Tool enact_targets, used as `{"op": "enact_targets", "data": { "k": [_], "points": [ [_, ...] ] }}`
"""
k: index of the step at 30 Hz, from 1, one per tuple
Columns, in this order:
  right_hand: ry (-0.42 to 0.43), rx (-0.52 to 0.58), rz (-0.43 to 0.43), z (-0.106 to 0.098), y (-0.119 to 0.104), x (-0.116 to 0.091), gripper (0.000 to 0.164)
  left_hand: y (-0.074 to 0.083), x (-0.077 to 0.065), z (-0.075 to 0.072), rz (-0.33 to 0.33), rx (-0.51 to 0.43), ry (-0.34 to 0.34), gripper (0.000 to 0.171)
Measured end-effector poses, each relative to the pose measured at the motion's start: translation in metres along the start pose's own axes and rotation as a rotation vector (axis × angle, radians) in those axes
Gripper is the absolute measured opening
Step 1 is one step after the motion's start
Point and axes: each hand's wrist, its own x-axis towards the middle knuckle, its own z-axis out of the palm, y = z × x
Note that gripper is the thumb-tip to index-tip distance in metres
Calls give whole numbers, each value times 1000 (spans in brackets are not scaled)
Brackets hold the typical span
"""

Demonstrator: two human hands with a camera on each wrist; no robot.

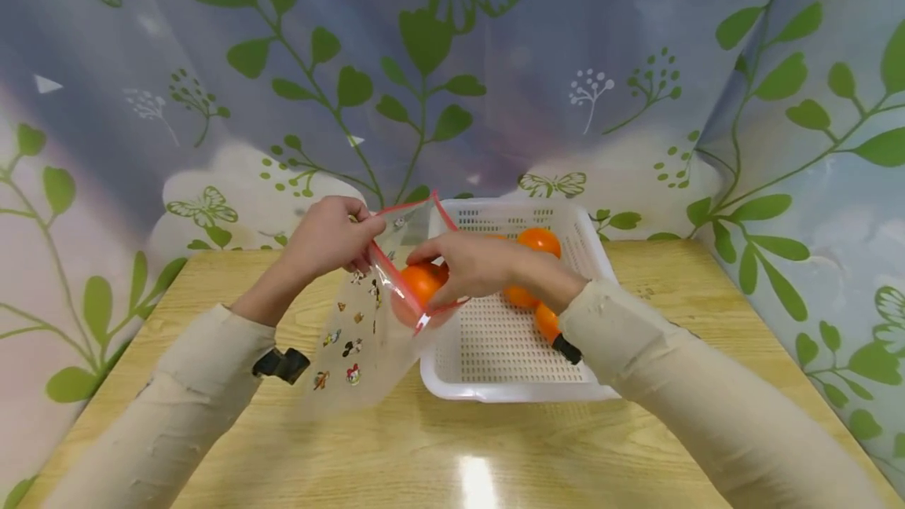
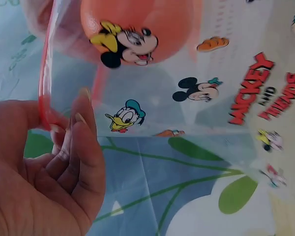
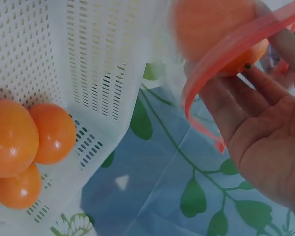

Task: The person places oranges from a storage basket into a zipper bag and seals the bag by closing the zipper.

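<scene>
My left hand [image 1: 335,238] pinches the red rim of a clear zip bag [image 1: 360,352] printed with cartoon figures; in the left wrist view the red edge runs between thumb and fingers. At the bag's mouth, my right hand [image 1: 474,264] has its fingers round an orange [image 1: 422,283]. The right wrist view shows this orange [image 3: 236,61] partly behind the red strip [image 3: 221,51], with the right fingers [image 3: 226,101] beneath it. Through the printed plastic, the left wrist view shows the orange [image 2: 142,29] above a cartoon duck. The bag hangs down beside a white basket.
The white perforated basket [image 1: 488,393] stands right of the bag on a wooden table [image 1: 396,454]. Several oranges lie in it, among them one [image 1: 539,241] near its back and another [image 3: 53,132] by its wall. A leaf-patterned cloth [image 1: 509,85] hangs behind the table.
</scene>
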Motion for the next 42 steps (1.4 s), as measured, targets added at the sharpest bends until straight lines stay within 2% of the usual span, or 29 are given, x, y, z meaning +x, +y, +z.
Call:
{"op": "enact_targets", "data": {
  "k": [4, 11, 21, 27, 31, 37, 42],
  "points": [
    [-16, 37, -10, -6, 2, 3, 55, 1, 2, 0, -10, -23, -24, 30],
    [-81, 30, 13, -9, 0, 7, 51, 5, 0, 3, 28, 21, 48, 25],
    [-145, 34, -42, -5, 0, 11, 32, 7, 3, 5, 13, -149, 124, 24],
    [-158, 128, -131, -7, 2, 4, 25, 7, 3, 5, 26, -169, 175, 23],
    [-109, 240, -149, -9, 11, -5, 28, 4, 2, 3, 47, -164, 204, 22],
    [37, 412, -103, -18, 28, -25, 30, 1, 0, -4, 118, -129, 241, 18],
    [157, 426, -51, -25, 43, -39, 26, -1, -1, -6, 141, -84, 259, 19]
  ]
}}
